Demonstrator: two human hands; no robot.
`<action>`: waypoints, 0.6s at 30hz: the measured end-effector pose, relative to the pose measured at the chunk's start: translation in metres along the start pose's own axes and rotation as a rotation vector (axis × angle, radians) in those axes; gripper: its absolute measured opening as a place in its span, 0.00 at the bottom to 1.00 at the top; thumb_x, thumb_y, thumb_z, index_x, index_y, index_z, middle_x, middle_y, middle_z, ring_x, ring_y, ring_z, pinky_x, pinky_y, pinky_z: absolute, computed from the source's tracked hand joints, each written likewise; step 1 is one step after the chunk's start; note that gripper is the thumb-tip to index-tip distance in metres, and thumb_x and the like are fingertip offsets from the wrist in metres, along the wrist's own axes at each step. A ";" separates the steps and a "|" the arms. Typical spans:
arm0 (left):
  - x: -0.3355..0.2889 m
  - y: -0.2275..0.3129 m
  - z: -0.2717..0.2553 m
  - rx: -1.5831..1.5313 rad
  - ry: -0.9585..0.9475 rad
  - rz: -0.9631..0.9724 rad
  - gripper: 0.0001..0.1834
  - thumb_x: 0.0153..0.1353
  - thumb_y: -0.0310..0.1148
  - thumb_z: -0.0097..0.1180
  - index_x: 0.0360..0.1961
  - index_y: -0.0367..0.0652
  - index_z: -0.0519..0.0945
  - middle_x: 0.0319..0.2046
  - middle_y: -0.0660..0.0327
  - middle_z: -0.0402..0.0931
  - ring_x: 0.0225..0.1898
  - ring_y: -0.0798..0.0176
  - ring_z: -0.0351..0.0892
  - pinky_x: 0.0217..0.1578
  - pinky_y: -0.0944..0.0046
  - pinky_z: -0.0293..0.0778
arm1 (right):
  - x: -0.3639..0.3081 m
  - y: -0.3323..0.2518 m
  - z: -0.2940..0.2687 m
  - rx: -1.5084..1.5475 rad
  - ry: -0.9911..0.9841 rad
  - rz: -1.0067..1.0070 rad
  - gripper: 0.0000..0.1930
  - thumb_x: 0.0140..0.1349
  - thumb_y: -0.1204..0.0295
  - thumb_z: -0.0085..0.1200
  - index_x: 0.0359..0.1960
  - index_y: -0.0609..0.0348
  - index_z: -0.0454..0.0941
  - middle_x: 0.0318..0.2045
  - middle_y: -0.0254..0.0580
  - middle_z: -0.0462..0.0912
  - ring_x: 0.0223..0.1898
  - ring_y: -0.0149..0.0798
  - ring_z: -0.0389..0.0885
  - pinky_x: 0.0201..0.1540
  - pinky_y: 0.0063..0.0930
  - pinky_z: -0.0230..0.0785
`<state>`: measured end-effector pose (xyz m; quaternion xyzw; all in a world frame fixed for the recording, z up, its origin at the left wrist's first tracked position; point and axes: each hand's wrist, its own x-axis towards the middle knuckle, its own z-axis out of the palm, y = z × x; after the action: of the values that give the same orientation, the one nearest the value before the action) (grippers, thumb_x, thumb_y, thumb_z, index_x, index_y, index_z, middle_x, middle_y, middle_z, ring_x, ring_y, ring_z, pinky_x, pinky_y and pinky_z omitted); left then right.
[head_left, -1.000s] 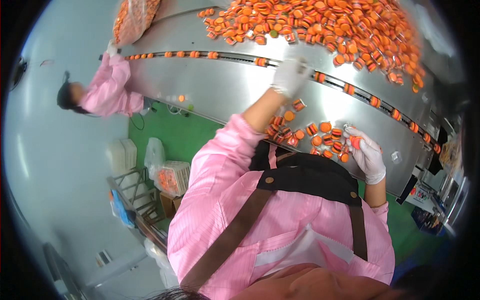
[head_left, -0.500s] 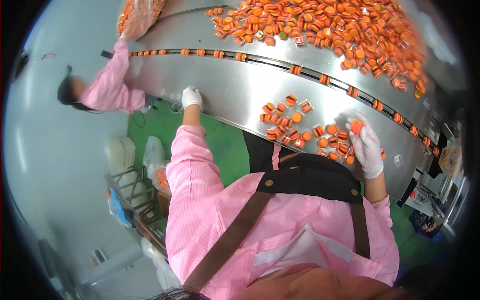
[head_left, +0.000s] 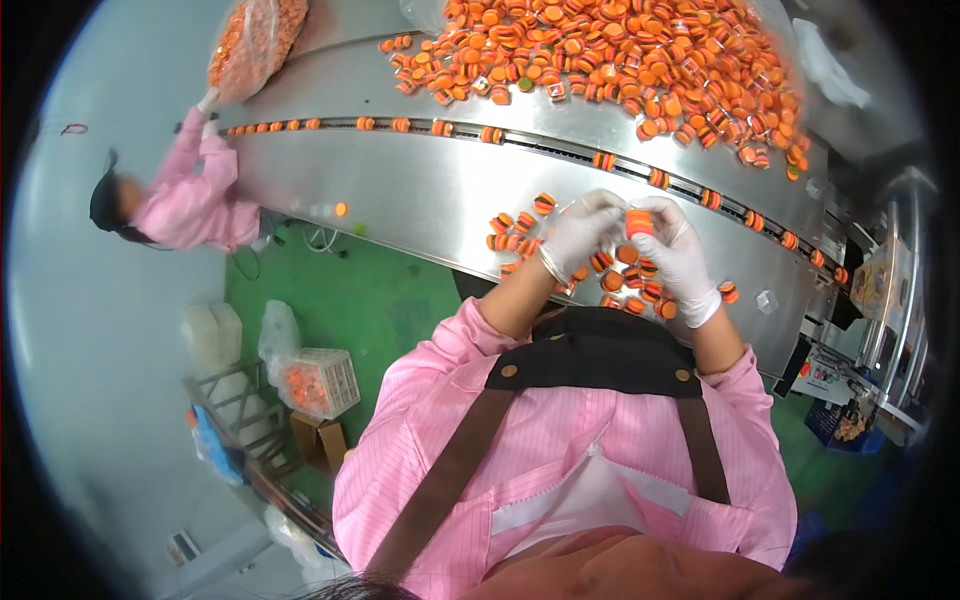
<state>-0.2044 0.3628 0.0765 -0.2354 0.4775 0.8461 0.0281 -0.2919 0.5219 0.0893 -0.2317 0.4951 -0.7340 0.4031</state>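
My gloved right hand (head_left: 682,262) is closed on a burger-shaped candy (head_left: 639,223) with orange and red layers, held up above the steel table (head_left: 400,175). Close beside it, on the left, my gloved left hand (head_left: 583,238) has its fingers bent together in a pinch. Whatever sits between those fingertips, if anything, is too small to make out. Under and around both hands lie several loose striped candies (head_left: 525,222), partly covered by my left hand and wrist. One candy (head_left: 728,292) rests apart, right of my right wrist.
A narrow conveyor (head_left: 545,146) carries spaced candies across the table. Behind it spreads a large candy heap (head_left: 610,60). An orange piece (head_left: 341,209) lies at the table's left edge. A co-worker in pink (head_left: 190,195) handles a full clear bag (head_left: 258,45). A crate (head_left: 335,380) stands on the floor.
My left hand has come from the table's left part to beside my right hand. My right hand, still holding a candy, has moved left. An orange piece now shows where my left hand was.
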 end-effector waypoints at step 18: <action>0.000 -0.035 0.026 0.496 -0.053 -0.026 0.29 0.73 0.56 0.29 0.45 0.41 0.72 0.34 0.63 0.73 0.33 0.71 0.72 0.35 0.68 0.72 | -0.026 0.001 -0.020 -0.794 -0.016 0.060 0.17 0.50 0.77 0.63 0.42 0.61 0.72 0.35 0.42 0.73 0.32 0.36 0.78 0.39 0.28 0.73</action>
<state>-0.2039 0.4031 0.0595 -0.2051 0.6666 0.7083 0.1087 -0.2913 0.5540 0.0816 -0.3608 0.7437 -0.4716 0.3071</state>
